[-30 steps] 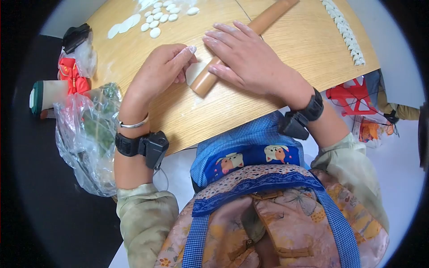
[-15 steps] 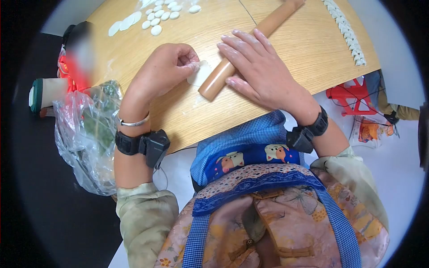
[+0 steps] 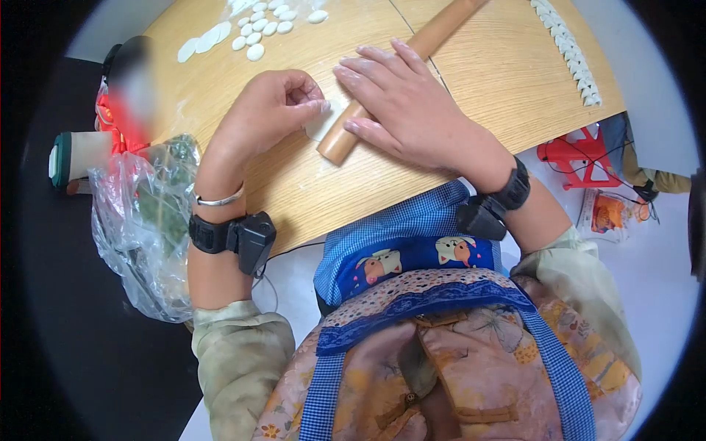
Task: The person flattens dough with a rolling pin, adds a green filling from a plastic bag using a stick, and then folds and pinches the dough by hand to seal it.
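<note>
My left hand (image 3: 278, 106) is closed, its thumb and fingertips pinching the edge of a thin dough wrapper (image 3: 321, 126) on the table. Flat on the wooden rolling pin (image 3: 340, 142) lies my right hand (image 3: 412, 106), fingers stretched out and dusted with flour. The pin runs diagonally, and its near end lies over the right part of the wrapper, hiding it. Beyond my left hand are several small dough discs (image 3: 255, 52) and a few overlapping rolled wrappers (image 3: 204, 42).
A row of folded dumplings (image 3: 568, 51) lines the table's (image 3: 507, 81) right side. Left of the table hangs a clear plastic bag (image 3: 140, 235) with something green inside. A red stool (image 3: 581, 160) and a snack packet (image 3: 607, 214) are on the floor at right.
The rolling pin has shifted left across the wrapper, with my right hand moving along on top of it. My left hand keeps its pinch, nearly in place.
</note>
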The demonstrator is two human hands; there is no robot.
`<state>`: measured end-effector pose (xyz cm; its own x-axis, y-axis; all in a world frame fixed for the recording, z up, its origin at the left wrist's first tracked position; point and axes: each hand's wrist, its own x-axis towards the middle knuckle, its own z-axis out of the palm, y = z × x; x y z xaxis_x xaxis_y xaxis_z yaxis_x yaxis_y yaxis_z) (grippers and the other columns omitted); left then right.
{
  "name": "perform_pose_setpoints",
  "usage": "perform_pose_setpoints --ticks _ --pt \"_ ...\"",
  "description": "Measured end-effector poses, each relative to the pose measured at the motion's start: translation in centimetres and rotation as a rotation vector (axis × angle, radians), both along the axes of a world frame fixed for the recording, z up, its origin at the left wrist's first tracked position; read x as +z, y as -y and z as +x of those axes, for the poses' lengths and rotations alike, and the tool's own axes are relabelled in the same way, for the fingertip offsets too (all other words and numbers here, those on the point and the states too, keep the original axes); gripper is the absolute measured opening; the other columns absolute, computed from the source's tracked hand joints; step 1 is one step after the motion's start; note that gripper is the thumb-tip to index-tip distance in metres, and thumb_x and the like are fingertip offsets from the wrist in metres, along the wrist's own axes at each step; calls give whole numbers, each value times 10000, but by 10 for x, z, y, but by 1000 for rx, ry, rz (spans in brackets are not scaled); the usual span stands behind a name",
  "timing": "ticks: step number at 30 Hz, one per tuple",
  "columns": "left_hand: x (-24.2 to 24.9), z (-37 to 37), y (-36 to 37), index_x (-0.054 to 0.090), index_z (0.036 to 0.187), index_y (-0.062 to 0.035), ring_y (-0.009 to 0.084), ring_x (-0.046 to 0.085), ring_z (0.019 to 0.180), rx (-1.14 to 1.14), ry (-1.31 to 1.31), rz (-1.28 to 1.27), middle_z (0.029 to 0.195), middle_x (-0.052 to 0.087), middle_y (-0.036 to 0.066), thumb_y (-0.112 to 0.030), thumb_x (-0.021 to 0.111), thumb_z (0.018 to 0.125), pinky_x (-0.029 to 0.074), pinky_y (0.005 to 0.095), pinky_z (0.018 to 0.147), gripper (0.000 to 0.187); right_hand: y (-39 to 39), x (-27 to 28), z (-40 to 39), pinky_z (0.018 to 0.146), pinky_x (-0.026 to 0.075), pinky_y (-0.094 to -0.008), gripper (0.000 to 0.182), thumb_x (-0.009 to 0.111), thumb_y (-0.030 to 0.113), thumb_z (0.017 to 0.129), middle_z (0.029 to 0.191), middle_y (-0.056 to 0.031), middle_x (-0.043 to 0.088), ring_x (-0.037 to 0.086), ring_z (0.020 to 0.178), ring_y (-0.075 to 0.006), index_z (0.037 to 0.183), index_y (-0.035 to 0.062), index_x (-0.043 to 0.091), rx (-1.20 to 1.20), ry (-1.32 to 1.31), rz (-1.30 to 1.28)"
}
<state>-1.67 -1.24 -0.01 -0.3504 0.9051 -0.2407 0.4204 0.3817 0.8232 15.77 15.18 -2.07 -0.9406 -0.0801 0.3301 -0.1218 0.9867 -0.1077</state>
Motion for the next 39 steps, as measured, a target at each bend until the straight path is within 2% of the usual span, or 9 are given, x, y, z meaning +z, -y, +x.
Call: perform_pose_setpoints --ticks 6,10,12,16,18,24,25,31,39 --pt "-4 -6 1 642 958 14 41 542 767 -61 22 -30 825 593 -43 -125 682 919 461 213 694 150 1 2 7 1206 201 -516 592 503 448 984 1410 -160 519 390 1402 -326 1387 13 506 8 28 -28" --pt "-1 -8 1 633 968 0 42 550 787 -62 -23 -50 857 603 -43 -116 684 921 465 213 702 136 -2 3 48 1206 195 -530 570 556 413 958 1417 -148 507 381 1410 -327 1390 44 509 -3 16 -38" --pt "-1 -9 2 624 971 -38 32 549 785 -25 202 15 891 617 -36 -127 677 930 458 206 693 111 0 4 62 1201 195 -551 559 600 378 928 1427 -134 494 372 1418 -322 1391 76 517 -67 46 -90" --pt "7 -19 1 615 969 -78 18 540 768 -1 235 71 901 620 -36 -142 660 946 443 190 676 83 2 2 63 1198 202 -561 564 608 385 918 1433 -119 495 367 1425 -305 1391 89 527 -88 26 -124" --pt "9 -24 0 619 965 -91 7 528 742 118 224 78 887 615 -42 -166 654 957 427 179 645 83 2 4 64 1205 191 -556 556 606 388 921 1427 -118 502 367 1427 -296 1385 91 536 -88 3 -142" --pt "4 -54 6 623 977 -71 29 551 725 273 -9 -23 853 618 -41 -155 644 966 449 194 630 88 1 2 64 1213 165 -562 534 609 382 921 1422 -116 516 372 1426 -288 1363 86 559 -68 -13 -202" --pt "2 -59 7 652 968 -19 80 587 695 273 -18 33 783 630 -1 -128 644 914 471 227 617 122 1 4 65 1213 163 -563 528 612 381 919 1415 -115 525 377 1423 -288 1352 80 569 -71 -1 -214" --pt "25 -112 20 695 913 12 107 598 707 376 -402 -222 789 659 13 -122 674 846 479 267 623 151 -2 4 68 1207 176 -568 515 635 371 905 1376 -121 554 403 1403 -296 1313 59 600 -67 -22 -281" --pt "25 -175 30 723 923 -12 98 595 642 517 -440 -283 750 668 17 -122 686 819 456 253 567 157 -3 5 69 1205 179 -572 506 649 367 898 1356 -127 559 410 1397 -290 1288 48 608 -51 -24 -307"
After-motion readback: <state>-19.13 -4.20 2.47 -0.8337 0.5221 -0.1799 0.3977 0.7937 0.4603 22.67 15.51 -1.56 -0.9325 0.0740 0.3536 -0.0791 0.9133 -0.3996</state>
